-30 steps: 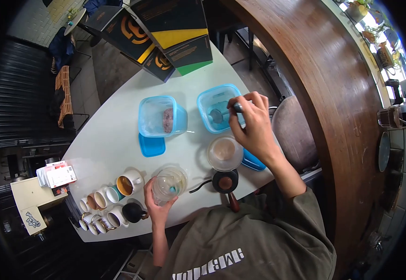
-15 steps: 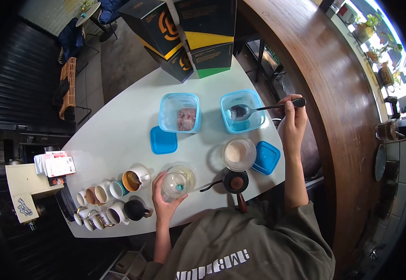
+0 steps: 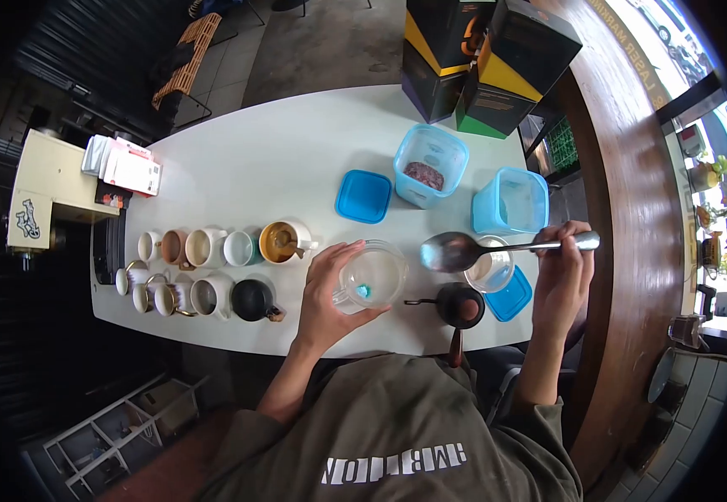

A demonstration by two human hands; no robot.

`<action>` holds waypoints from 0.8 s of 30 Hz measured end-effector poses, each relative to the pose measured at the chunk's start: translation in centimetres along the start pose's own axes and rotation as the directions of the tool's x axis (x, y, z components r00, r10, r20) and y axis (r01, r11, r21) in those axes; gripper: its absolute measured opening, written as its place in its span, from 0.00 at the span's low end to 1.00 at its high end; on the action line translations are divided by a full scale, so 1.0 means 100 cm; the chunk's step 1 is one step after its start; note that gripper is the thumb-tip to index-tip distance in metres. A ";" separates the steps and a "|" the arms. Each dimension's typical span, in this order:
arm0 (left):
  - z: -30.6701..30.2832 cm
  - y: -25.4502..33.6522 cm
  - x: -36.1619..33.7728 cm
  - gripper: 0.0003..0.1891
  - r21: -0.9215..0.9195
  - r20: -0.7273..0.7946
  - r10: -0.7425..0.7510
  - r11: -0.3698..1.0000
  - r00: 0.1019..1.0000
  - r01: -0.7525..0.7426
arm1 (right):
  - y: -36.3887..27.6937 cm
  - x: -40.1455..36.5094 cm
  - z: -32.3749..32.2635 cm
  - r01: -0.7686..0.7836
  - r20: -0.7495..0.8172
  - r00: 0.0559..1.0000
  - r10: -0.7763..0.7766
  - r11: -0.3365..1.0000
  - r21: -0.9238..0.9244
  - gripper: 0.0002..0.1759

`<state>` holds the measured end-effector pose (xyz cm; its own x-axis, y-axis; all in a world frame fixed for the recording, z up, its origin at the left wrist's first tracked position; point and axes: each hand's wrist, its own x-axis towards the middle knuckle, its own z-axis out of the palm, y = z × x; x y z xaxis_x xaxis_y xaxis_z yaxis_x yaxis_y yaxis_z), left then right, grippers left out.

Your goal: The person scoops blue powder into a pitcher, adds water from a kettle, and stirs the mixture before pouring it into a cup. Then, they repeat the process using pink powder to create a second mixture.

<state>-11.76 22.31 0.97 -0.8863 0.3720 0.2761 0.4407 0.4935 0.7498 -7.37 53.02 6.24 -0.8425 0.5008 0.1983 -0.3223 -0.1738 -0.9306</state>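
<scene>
My left hand (image 3: 323, 297) is curled round a clear cup (image 3: 387, 261), thumb on the near side and fingers on the far side. A small turquoise bit (image 3: 363, 291) shows at the bottom of the cup. My right hand (image 3: 566, 280) grips a large metal spoon (image 3: 514, 248) by its handle. The spoon's bowl points left, just right of the cup and apart from it; a pale bluish patch, perhaps powder or a reflection, shows at its tip. Below the spoon, partly hidden by it, stands a clear tub (image 3: 497, 274) of pale powder.
Two light-blue containers (image 3: 430, 140) (image 3: 510, 216) stand behind, one holding purplish powder. Blue lids (image 3: 363, 197) (image 3: 510, 294) lie near. A dark round holder with a wooden handle (image 3: 461, 306) sits in front. Several mugs (image 3: 207, 247) line the left; dark boxes (image 3: 484, 67) stand at the back.
My right hand has brought the spoon from over the right blue container leftward and nearer, toward the cup. My left hand still holds the cup. The view has turned.
</scene>
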 end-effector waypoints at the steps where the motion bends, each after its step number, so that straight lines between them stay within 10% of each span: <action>1: -0.002 0.004 0.001 0.44 0.007 -0.004 0.008 1.000 1.000 -0.008 | -0.004 -0.006 0.013 0.035 0.035 0.999 -0.033 0.998 -0.047 0.06; 7: -0.007 0.017 -0.010 0.43 0.100 -0.024 0.058 0.993 0.998 -0.055 | -0.017 -0.048 0.046 0.270 0.347 0.925 -0.154 0.910 -0.315 0.04; 13: -0.009 0.026 -0.014 0.43 0.098 -0.025 0.075 0.993 0.997 -0.072 | -0.023 -0.061 0.060 0.826 0.856 0.394 -0.334 0.538 -0.170 0.17; 18: -0.003 0.031 -0.016 0.43 0.115 -0.021 0.087 0.990 0.996 -0.085 | -0.033 -0.057 0.032 0.817 0.777 0.467 -0.422 0.543 -0.197 0.18; 20: 0.001 0.031 -0.017 0.43 0.062 -0.041 0.054 0.997 0.998 -0.051 | -0.049 -0.054 0.016 0.714 0.605 0.667 -0.435 0.606 -0.351 0.12; 24: 0.004 0.029 -0.019 0.42 0.017 -0.079 -0.028 0.999 0.996 0.030 | -0.050 -0.030 -0.001 0.651 0.070 0.747 -0.661 0.707 -0.274 0.03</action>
<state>-8.75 23.39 2.36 -0.9069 0.2942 0.3016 0.4165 0.5180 0.7472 -3.16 52.52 10.29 -0.4468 0.4297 0.7847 -0.6584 0.4360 -0.6136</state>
